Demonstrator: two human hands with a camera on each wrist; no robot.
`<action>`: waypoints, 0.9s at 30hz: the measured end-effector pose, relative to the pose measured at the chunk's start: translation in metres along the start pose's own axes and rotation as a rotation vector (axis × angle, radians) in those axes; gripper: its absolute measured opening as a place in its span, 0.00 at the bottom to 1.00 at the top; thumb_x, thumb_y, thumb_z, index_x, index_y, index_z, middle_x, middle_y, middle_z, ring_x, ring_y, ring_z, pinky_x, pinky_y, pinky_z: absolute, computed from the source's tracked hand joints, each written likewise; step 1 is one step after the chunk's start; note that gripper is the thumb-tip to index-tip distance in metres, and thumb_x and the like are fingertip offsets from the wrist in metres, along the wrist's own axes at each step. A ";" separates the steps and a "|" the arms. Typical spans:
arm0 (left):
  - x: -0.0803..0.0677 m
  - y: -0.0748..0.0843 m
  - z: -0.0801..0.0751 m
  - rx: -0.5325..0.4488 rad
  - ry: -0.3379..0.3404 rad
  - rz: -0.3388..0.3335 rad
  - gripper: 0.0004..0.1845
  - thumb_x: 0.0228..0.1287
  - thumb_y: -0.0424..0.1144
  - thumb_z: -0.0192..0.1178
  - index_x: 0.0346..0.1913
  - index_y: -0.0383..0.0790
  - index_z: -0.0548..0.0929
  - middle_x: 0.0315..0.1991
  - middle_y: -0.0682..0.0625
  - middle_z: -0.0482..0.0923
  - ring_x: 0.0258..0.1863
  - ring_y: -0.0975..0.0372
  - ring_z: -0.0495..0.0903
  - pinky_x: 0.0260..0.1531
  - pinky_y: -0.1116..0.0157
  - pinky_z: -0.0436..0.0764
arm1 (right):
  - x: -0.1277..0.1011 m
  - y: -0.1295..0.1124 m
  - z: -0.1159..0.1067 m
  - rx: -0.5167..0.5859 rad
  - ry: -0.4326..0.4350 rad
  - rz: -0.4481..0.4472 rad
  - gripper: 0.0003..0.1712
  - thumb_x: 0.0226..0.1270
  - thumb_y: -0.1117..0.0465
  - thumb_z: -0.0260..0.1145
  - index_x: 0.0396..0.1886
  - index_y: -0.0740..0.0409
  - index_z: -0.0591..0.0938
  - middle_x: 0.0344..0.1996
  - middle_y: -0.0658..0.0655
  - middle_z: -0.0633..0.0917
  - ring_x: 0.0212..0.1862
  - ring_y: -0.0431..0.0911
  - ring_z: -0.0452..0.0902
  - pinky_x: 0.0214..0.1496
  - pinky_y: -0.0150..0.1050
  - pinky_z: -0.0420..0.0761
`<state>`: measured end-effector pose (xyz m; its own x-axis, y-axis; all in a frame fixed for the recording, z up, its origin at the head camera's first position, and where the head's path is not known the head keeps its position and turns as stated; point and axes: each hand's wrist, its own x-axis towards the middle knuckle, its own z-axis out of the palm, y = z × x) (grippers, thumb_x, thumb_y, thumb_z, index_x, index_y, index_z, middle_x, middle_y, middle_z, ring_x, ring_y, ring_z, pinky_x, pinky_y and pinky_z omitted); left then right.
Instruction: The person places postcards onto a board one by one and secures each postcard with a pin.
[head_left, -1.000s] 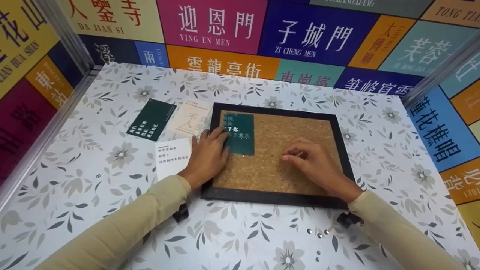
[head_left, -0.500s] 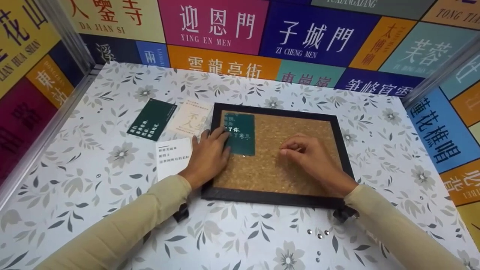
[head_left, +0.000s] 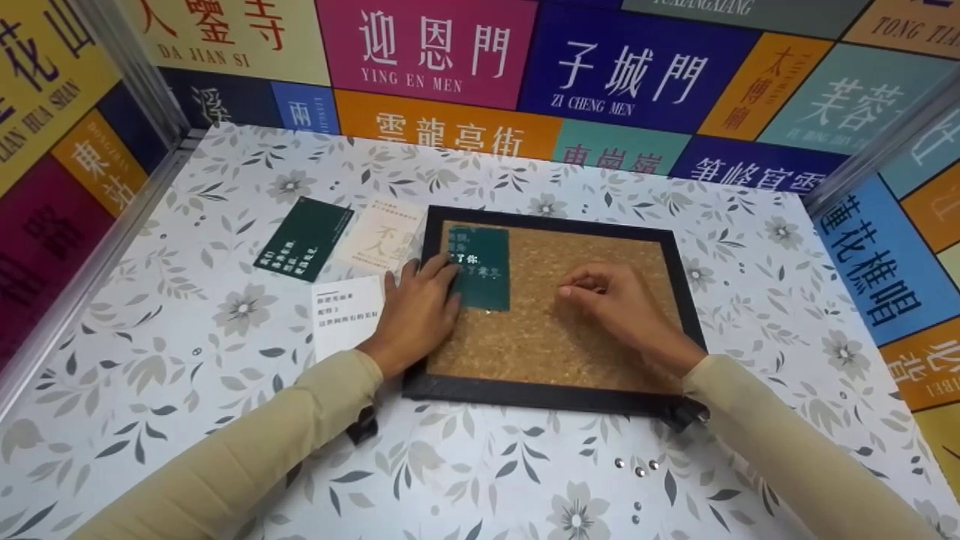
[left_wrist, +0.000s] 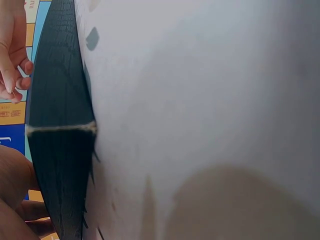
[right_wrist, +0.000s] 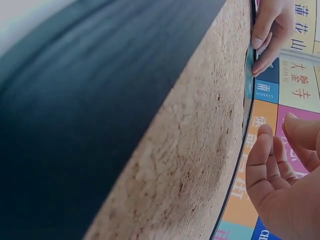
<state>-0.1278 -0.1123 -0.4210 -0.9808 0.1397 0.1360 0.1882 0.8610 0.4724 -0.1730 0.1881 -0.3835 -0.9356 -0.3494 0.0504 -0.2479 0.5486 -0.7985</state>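
my left hand (head_left: 415,311) presses flat on the green card (head_left: 480,268) at the cork board's (head_left: 570,330) nine o'clock — my right hand (head_left: 616,309), fingertips pinched, maybe on a pin; i can't tell — ease off and the card may slide.

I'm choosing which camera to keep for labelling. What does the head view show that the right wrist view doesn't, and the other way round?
Only the head view shows the whole layout: the floral table, the dark green card, beige card and white card lying left of the board, small pins near its front edge, and the left hand pressing the green card.

Only the right wrist view shows the cork grain close up and the right hand's curled fingers from the side.

Both show the black-framed cork board, both hands and the sign wall.
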 end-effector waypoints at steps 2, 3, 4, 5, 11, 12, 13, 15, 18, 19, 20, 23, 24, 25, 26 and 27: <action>0.000 0.000 0.000 0.000 0.003 0.000 0.25 0.82 0.40 0.62 0.76 0.36 0.80 0.80 0.42 0.72 0.74 0.37 0.71 0.71 0.26 0.64 | 0.002 0.001 0.000 -0.014 -0.002 0.007 0.07 0.78 0.62 0.75 0.48 0.60 0.94 0.44 0.55 0.93 0.45 0.49 0.83 0.45 0.31 0.81; 0.000 0.000 0.000 0.000 0.004 0.001 0.25 0.82 0.40 0.62 0.76 0.35 0.80 0.80 0.42 0.72 0.74 0.37 0.71 0.71 0.26 0.64 | 0.003 0.001 0.000 -0.018 -0.003 0.013 0.07 0.78 0.62 0.74 0.48 0.60 0.93 0.44 0.55 0.92 0.46 0.49 0.83 0.46 0.32 0.81; 0.000 0.000 0.000 -0.001 0.005 0.001 0.25 0.82 0.40 0.62 0.75 0.35 0.80 0.79 0.42 0.72 0.74 0.37 0.71 0.71 0.26 0.64 | 0.004 0.001 0.000 -0.018 -0.004 0.021 0.07 0.78 0.62 0.74 0.49 0.60 0.93 0.45 0.55 0.92 0.47 0.49 0.83 0.47 0.32 0.81; 0.000 0.000 0.000 -0.002 0.005 0.001 0.25 0.82 0.40 0.62 0.75 0.35 0.80 0.79 0.42 0.73 0.74 0.38 0.71 0.71 0.27 0.64 | 0.005 0.002 0.000 -0.018 -0.005 0.031 0.07 0.79 0.62 0.74 0.49 0.59 0.93 0.45 0.55 0.92 0.47 0.49 0.83 0.47 0.32 0.81; 0.000 0.000 0.000 -0.002 0.004 -0.002 0.25 0.82 0.40 0.62 0.75 0.35 0.80 0.80 0.42 0.72 0.75 0.38 0.71 0.72 0.26 0.63 | 0.011 0.005 0.001 -0.010 -0.017 0.071 0.09 0.80 0.60 0.73 0.51 0.59 0.92 0.46 0.55 0.92 0.46 0.48 0.81 0.46 0.33 0.80; 0.000 0.000 0.000 -0.001 0.004 -0.002 0.25 0.82 0.41 0.62 0.75 0.35 0.80 0.80 0.42 0.72 0.75 0.38 0.71 0.72 0.26 0.63 | 0.012 0.005 0.001 -0.007 -0.019 0.075 0.09 0.80 0.60 0.73 0.52 0.59 0.92 0.46 0.56 0.92 0.45 0.48 0.81 0.45 0.33 0.80; 0.000 0.000 0.000 0.000 0.005 -0.001 0.25 0.82 0.41 0.62 0.75 0.36 0.80 0.80 0.42 0.72 0.75 0.38 0.71 0.72 0.25 0.63 | 0.013 0.006 0.001 -0.004 -0.020 0.077 0.09 0.81 0.60 0.72 0.52 0.59 0.92 0.46 0.56 0.92 0.45 0.48 0.80 0.44 0.32 0.80; 0.000 0.000 0.000 0.003 0.004 0.002 0.25 0.83 0.40 0.62 0.75 0.36 0.80 0.80 0.42 0.72 0.75 0.38 0.71 0.72 0.25 0.63 | 0.015 0.006 0.001 0.020 -0.027 0.087 0.10 0.81 0.60 0.72 0.52 0.60 0.92 0.47 0.57 0.92 0.44 0.47 0.81 0.43 0.33 0.81; 0.000 0.000 0.000 0.006 0.003 0.006 0.24 0.83 0.40 0.61 0.75 0.36 0.80 0.80 0.42 0.72 0.75 0.38 0.71 0.71 0.25 0.63 | 0.018 0.006 0.002 0.051 -0.042 0.109 0.09 0.81 0.60 0.72 0.52 0.60 0.92 0.46 0.59 0.92 0.42 0.46 0.81 0.41 0.33 0.82; 0.000 0.000 0.000 0.007 0.003 0.007 0.24 0.83 0.40 0.61 0.75 0.36 0.80 0.80 0.42 0.72 0.75 0.38 0.71 0.71 0.25 0.63 | 0.019 0.005 0.002 0.061 -0.047 0.117 0.10 0.81 0.60 0.72 0.52 0.60 0.92 0.46 0.59 0.93 0.41 0.45 0.81 0.40 0.33 0.82; 0.000 0.000 0.000 0.008 0.003 0.007 0.24 0.83 0.40 0.61 0.75 0.36 0.80 0.80 0.42 0.72 0.75 0.38 0.71 0.71 0.25 0.63 | 0.021 0.005 0.002 0.070 -0.053 0.124 0.10 0.81 0.60 0.72 0.52 0.60 0.92 0.45 0.60 0.93 0.40 0.45 0.81 0.39 0.33 0.82; -0.001 0.000 0.000 0.006 0.008 0.010 0.24 0.83 0.40 0.62 0.75 0.36 0.80 0.80 0.42 0.72 0.74 0.38 0.71 0.70 0.25 0.64 | 0.024 0.004 0.003 0.060 -0.059 0.141 0.11 0.81 0.58 0.72 0.52 0.60 0.92 0.44 0.59 0.93 0.40 0.46 0.81 0.39 0.33 0.81; -0.001 0.000 0.000 0.004 0.011 0.010 0.24 0.83 0.40 0.62 0.75 0.36 0.81 0.80 0.42 0.72 0.74 0.38 0.71 0.70 0.25 0.64 | 0.025 0.004 0.003 0.058 -0.059 0.144 0.11 0.81 0.58 0.72 0.52 0.60 0.92 0.44 0.58 0.93 0.40 0.46 0.80 0.39 0.33 0.80; -0.001 -0.001 0.000 0.004 0.014 0.011 0.24 0.82 0.40 0.62 0.75 0.36 0.81 0.79 0.42 0.73 0.74 0.38 0.71 0.70 0.26 0.64 | 0.026 0.003 0.003 0.053 -0.060 0.151 0.11 0.82 0.57 0.72 0.53 0.59 0.92 0.45 0.57 0.93 0.41 0.47 0.81 0.40 0.34 0.80; 0.000 -0.001 0.000 0.003 0.015 0.011 0.24 0.82 0.40 0.62 0.75 0.36 0.81 0.79 0.42 0.73 0.74 0.38 0.71 0.70 0.26 0.64 | 0.026 0.003 0.003 0.050 -0.062 0.159 0.11 0.82 0.57 0.72 0.53 0.58 0.92 0.45 0.56 0.93 0.42 0.47 0.81 0.40 0.34 0.80; 0.000 -0.001 0.000 0.004 0.015 0.011 0.24 0.82 0.40 0.62 0.75 0.36 0.81 0.79 0.42 0.73 0.74 0.38 0.71 0.70 0.26 0.64 | 0.027 0.004 0.003 0.046 -0.063 0.166 0.11 0.82 0.56 0.72 0.53 0.57 0.92 0.46 0.56 0.92 0.42 0.48 0.80 0.40 0.35 0.80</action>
<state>-0.1278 -0.1127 -0.4217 -0.9778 0.1415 0.1545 0.1986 0.8614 0.4675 -0.1984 0.1779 -0.3870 -0.9447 -0.3048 -0.1212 -0.0782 0.5683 -0.8191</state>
